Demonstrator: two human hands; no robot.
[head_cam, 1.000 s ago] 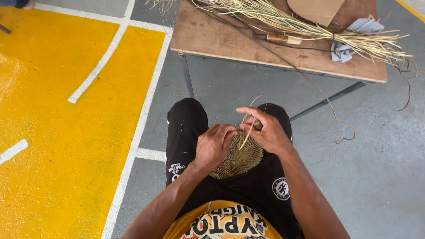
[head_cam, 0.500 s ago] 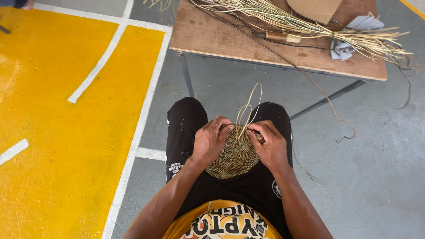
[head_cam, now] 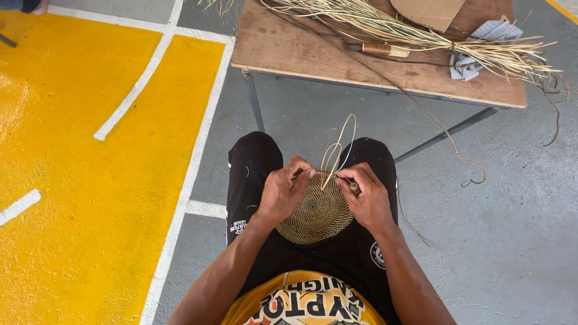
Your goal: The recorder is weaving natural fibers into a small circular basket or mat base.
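Left hand [head_cam: 282, 195] clamped on the left rim of the round, tan, coiled-fibre woven disc [head_cam: 318, 212], fingers curled over its top edge. Right hand [head_cam: 368, 198] pinches closed on a thin pale straw strand [head_cam: 337, 153] at the disc's upper right rim; strand loops up above the disc between the hands. Hands sit close, either side of the disc, not touching each other. Disc rests on the lap, against black shorts [head_cam: 256, 162], person seated.

Looks like mid-stitch at the rim: strand threaded, loop still slack. Next move probably calls for pulling the loop snug while the left hand keeps the disc steady.

Ahead: worn brown wooden tabletop [head_cam: 283, 48] carrying a long bundle of pale dry straw [head_cam: 409, 30], a wrapped-handle tool [head_cam: 379, 49], a piece of brown cardboard [head_cam: 427, 11], a crumpled grey cloth [head_cam: 466, 63]. Grey concrete floor [head_cam: 512, 229]; yellow painted zone with white lines [head_cam: 72, 180] to the left.
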